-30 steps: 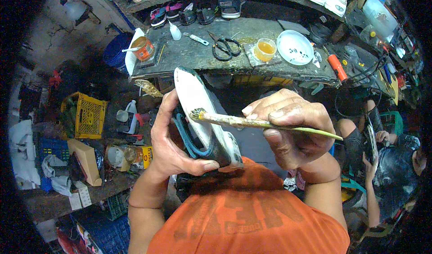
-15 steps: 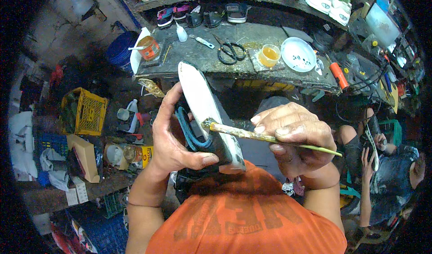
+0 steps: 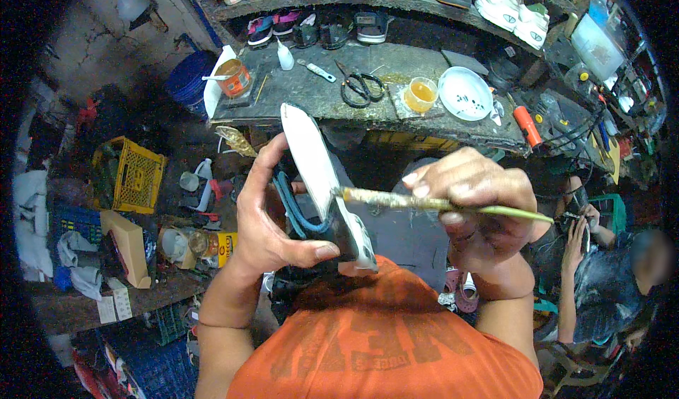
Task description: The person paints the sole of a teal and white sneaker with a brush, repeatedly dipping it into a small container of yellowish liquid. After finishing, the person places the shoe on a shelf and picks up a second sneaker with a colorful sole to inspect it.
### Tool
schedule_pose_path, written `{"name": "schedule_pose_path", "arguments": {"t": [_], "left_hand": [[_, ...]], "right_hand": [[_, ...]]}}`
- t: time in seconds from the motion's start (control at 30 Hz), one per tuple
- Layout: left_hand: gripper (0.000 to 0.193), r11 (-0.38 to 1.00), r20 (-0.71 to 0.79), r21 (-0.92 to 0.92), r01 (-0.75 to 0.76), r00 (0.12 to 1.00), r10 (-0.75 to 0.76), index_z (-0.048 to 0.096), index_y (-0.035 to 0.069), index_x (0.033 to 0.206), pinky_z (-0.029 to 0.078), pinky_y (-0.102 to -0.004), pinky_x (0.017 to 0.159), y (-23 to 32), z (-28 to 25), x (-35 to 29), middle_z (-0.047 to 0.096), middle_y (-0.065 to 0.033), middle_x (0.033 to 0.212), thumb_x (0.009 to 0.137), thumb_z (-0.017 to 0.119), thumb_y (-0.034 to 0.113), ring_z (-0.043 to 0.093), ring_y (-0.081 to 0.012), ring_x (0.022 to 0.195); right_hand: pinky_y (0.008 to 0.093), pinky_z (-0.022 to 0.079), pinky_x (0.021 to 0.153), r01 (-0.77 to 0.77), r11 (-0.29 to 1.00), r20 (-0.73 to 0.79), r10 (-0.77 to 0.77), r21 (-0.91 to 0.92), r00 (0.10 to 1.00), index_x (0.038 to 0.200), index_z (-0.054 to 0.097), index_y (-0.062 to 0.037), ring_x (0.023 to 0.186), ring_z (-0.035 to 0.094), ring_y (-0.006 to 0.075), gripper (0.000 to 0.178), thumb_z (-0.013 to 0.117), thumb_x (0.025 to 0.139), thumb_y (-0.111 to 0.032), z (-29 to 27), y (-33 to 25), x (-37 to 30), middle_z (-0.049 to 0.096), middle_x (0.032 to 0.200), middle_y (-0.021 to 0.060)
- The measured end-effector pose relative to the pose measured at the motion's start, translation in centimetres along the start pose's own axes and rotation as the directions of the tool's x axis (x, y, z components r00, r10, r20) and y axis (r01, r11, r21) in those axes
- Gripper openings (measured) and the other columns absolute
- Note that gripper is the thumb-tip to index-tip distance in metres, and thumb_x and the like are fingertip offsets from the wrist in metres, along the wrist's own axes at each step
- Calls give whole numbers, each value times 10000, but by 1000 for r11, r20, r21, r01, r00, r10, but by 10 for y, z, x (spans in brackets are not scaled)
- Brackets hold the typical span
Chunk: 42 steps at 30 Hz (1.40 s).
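Note:
My left hand [image 3: 262, 219] grips a dark shoe [image 3: 310, 157], fingers behind it and thumb across its near end. A blue strap or cord loops along its left side, and its long white sole edge is turned up toward me. In my right hand [image 3: 488, 201] is a slim brush [image 3: 399, 200], pinched between thumb and fingers near the middle of its handle. The bristle end, crusted and brownish, meets the right rim of the white sole edge. A wet, dark patch shows lower down on the sole.
Ahead, a workbench [image 3: 283, 91] carries scissors [image 3: 362, 88], a cup of amber liquid [image 3: 420, 95], a white plate [image 3: 465, 94], an orange tub [image 3: 233, 78] and a white squeeze bottle [image 3: 285, 56]. Shoes line the shelf above. At right sits another person [image 3: 608, 279]; a yellow crate [image 3: 138, 176] stands left.
The brush tip has shifted slightly right, from the face of the sole to its right rim. My right hand has moved a little right, and the shoe has tilted slightly.

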<state>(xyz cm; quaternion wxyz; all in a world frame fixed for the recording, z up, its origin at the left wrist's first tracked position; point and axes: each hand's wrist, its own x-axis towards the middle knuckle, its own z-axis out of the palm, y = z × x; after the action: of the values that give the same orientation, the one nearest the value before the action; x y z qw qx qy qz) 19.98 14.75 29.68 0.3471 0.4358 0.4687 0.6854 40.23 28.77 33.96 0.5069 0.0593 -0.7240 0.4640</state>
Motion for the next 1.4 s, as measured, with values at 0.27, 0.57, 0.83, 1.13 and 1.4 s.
{"name": "schedule_pose_path", "arguments": {"t": [0.27,0.57,0.83,1.13,1.4], "left_hand": [[1205,999,32,2,52,998,-52,320,0,1503,506,-380,996,4,-2,-1,500,-114,1337,524,985,228,584,-223,1168],[1182,996,16,-7,92,996,-92,331,-2,1495,520,-376,969,-1,-9,-2,511,-101,1322,529,978,216,594,-215,1131],[1190,978,149,199,-65,988,36,391,8,1474,453,-379,1018,-2,-22,-5,446,-98,1353,481,984,283,473,-221,1273],[1275,984,200,168,-62,979,28,377,18,1497,322,-400,1125,-6,-26,-19,449,-148,1443,412,991,285,441,-271,1335],[1276,973,-17,-208,104,994,-110,271,58,1530,401,-491,1112,-38,-47,-27,453,-187,1449,540,903,554,482,-331,1324]], "right_hand": [[347,568,729,-19,1000,49,19,5,999,1056,642,-7,835,699,255,264,758,826,50,2,15,6,702,901,118],[399,592,761,-31,998,183,41,-55,982,943,692,-42,815,717,269,190,795,787,-7,0,8,12,723,867,100],[382,576,768,-60,994,111,49,97,993,982,691,-27,845,706,257,213,786,797,21,3,15,18,725,903,96],[277,552,773,-224,973,-221,232,61,947,1117,647,-2,884,682,156,263,749,875,-6,22,23,-2,695,1000,100],[327,541,740,-239,946,-227,287,219,931,1034,637,-13,831,666,178,241,752,902,-178,12,43,-18,684,906,94]]}}
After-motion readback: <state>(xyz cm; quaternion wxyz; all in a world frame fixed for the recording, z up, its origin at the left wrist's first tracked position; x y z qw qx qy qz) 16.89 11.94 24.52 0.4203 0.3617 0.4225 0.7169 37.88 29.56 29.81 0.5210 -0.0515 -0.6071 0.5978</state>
